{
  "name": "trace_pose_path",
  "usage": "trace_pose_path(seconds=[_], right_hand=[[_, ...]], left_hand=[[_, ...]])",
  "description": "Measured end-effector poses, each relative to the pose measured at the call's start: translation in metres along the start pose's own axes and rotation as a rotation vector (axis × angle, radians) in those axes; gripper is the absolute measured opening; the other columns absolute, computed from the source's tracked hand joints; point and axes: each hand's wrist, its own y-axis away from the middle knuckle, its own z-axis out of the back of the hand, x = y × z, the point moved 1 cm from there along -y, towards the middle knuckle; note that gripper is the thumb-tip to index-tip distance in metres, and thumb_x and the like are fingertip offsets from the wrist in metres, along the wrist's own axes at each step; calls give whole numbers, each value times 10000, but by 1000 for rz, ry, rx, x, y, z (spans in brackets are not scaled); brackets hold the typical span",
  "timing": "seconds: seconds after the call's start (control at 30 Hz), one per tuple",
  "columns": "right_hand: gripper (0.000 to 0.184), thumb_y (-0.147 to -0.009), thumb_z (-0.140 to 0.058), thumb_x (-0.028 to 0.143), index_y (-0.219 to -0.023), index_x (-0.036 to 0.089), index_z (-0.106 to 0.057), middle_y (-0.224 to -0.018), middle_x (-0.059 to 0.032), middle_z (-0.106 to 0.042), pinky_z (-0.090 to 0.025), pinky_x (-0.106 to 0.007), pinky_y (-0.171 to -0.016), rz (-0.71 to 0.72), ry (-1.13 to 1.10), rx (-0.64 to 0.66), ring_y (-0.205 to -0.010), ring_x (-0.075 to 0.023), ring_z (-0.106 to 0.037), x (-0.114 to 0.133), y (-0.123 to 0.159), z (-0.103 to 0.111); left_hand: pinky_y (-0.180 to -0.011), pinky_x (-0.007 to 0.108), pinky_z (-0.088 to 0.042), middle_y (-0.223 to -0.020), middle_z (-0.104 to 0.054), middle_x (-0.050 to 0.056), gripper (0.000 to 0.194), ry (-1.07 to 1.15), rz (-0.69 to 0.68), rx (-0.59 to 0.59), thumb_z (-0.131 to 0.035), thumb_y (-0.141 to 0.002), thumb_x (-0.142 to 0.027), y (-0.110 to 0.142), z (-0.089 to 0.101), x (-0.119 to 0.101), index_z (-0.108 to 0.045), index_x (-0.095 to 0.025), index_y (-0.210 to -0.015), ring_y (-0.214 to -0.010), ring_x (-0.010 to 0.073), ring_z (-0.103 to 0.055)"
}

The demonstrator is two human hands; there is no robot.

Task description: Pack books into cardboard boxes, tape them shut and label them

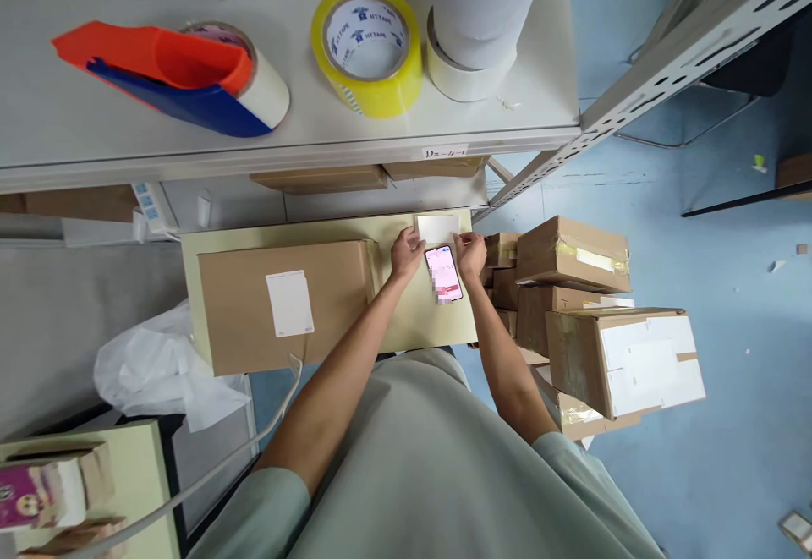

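A small white paper piece (437, 227), perhaps a label or a thin stack of slips, lies at the far edge of the pale yellow table (412, 322). My left hand (407, 254) pinches its left edge with bent fingers. At the lower right corner, my right hand (470, 255) grips the same paper between thumb and fingers. Just below the paper and between my wrists rests a smartphone (444, 274), its pink screen lit and partly blurred. To the left, a long closed cardboard box (241, 314) with a white label (290, 303) takes up much of the table.
Above the table runs a grey shelf (298, 111) holding a tape dispenser (165, 68), yellow tape (406, 77) and white rolls (482, 9). Taped cartons (571, 356) are stacked on the floor at right. A cable (266, 428) crosses at lower left, near a plastic bag (165, 364).
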Motion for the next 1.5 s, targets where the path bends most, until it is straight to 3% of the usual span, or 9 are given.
trace_pose_path(seconds=[0.27,0.47,0.6,0.7,0.8,1.0,1.17,1.3,1.5], right_hand=[[342,-1128,-557,412,-1093,160,-786,-1158,-172,-776,-555,-370,-966,109,5,20,-1025,-295,-744,6,1,3],[363,-1150,-467,344,-1314,161,-735,-1356,-195,-686,-544,-415,-1069,137,54,-10,-1187,-313,-710,12,10,12],[384,-1103,-601,320,-1459,193,-668,-1511,-189,-598,-499,-446,-1187,406,110,53,-1402,-327,-579,25,21,8],[382,-1086,-666,344,-1435,192,-692,-1490,-183,-623,-502,-466,-1193,576,154,154,-1361,-335,-587,37,29,0],[336,-1120,-620,352,-1400,191,-713,-1426,-171,-675,-524,-445,-1147,621,190,125,-1300,-324,-616,46,37,-5],[403,-1194,-438,407,-1186,217,-793,-1187,-123,-775,-558,-339,-928,522,56,-50,-1070,-251,-717,40,36,12],[496,-1104,-544,594,-1018,183,-808,-1003,-96,-808,-553,-321,-810,243,-174,-211,-821,-215,-724,15,14,37],[509,-996,-659,640,-994,154,-810,-878,-82,-814,-549,-324,-811,77,-264,-224,-797,-227,-718,-8,-1,53],[584,-1020,-584,666,-1065,130,-811,-821,-59,-790,-529,-304,-778,48,-281,-223,-777,-217,-687,-22,-12,69]], left_hand=[[-942,428,-690,-1026,-818,86,414,97,70,10,-874,-794,-252,-15,3,-3,-767,-164,-1184,-969,243,-805],[-897,428,-717,-923,-800,79,387,198,93,19,-927,-791,-360,-14,8,-7,-776,-129,-1062,-877,212,-787],[-863,388,-698,-854,-788,66,379,204,88,44,-879,-868,-473,-10,11,-14,-800,-132,-1015,-800,205,-778],[-841,345,-658,-808,-780,57,367,160,35,54,-864,-882,-498,-7,12,-23,-810,-141,-944,-821,221,-771],[-831,318,-630,-850,-807,69,392,143,-32,64,-865,-865,-535,-6,12,-30,-807,-150,-901,-862,232,-771],[-1084,400,-595,-1244,-834,147,520,-56,-219,166,-527,-1091,-601,-6,14,-36,-818,-172,-1128,-1164,285,-788],[-1387,437,-311,-1737,-513,164,509,-599,-473,390,-471,-1117,-366,-9,7,-30,-663,-120,-1520,-1643,304,-451],[-1428,496,-202,-1810,-365,212,587,-819,-505,526,-414,-1135,-377,-11,3,-15,-556,-49,-1600,-1720,338,-288],[-1421,519,-231,-1816,-343,226,607,-867,-556,528,-403,-1133,-412,-12,12,-1,-550,-48,-1596,-1726,343,-269]])
